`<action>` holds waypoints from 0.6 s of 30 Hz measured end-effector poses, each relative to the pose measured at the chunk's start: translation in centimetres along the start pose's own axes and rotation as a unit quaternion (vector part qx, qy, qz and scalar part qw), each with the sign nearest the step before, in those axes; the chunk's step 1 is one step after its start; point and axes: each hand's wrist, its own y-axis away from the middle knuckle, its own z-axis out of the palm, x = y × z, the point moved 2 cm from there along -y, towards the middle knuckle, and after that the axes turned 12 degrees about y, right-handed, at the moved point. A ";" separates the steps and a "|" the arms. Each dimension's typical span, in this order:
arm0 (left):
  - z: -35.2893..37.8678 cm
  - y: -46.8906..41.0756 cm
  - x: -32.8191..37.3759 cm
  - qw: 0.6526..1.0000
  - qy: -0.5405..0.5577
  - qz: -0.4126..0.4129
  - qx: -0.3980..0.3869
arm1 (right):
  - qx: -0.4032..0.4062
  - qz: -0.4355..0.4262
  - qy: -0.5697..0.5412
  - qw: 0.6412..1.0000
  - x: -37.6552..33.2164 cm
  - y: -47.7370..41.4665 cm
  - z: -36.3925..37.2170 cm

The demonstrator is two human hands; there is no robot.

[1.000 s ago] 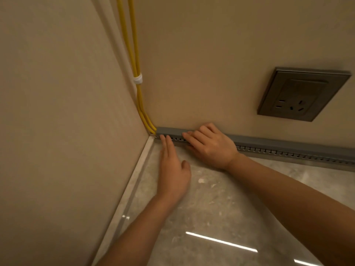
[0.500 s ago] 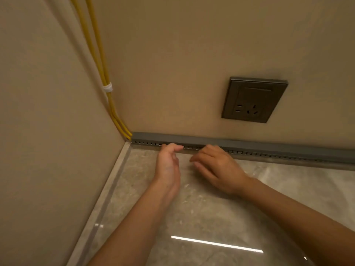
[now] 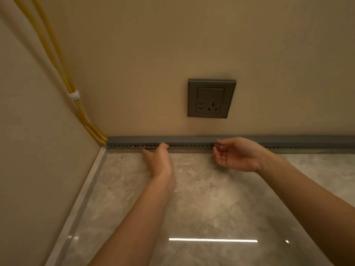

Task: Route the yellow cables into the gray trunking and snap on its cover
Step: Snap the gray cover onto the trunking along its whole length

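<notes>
Pressing on the gray trunking (image 3: pixel 188 146) at the foot of the far wall, the left hand (image 3: pixel 158 161) sets its thumb tip on the slotted front face. Its fingers lie fairly straight and low against the bottom edge, so it reads as open and pushing rather than gripping. The right hand (image 3: pixel 235 154), at 3 o'clock from it, has curled fingers whose tips meet the trunking's front; whether they pinch the lip of the cover (image 3: pixel 134 139) or only nudge it, I cannot tell. The yellow cables (image 3: pixel 57 60) drop from 11 o'clock down the room corner, bound by a white tie (image 3: pixel 74 95), and enter the trunking's left end at 9 o'clock from the left hand. The cover appears to lie along the top, but how fully it is seated does not show.

The likely trouble, as I judge it, is a cable riding high inside and holding the cover proud. Pressing harder would then pinch the sheath or crack a slotted tooth. Working at two points apart can let the stretch between them bow and spring out. A tug at the corner bend could drag the cables out of the end. The gray wall socket (image 3: pixel 211 98) at 12 o'clock sits apart from the work.
</notes>
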 end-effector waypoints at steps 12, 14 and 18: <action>9.7 4.3 -7.5 0.960 -0.195 -0.089 -0.180 | -0.043 -0.040 0.150 0.987 0.3 0.0 -3.5; 10.0 4.0 -7.7 0.963 -0.213 -0.067 -0.149 | -0.015 -0.042 0.162 0.986 0.6 0.6 -5.3; 10.7 4.3 -8.5 0.971 -0.214 -0.055 -0.094 | 0.027 -0.051 0.119 0.991 1.3 3.0 -10.5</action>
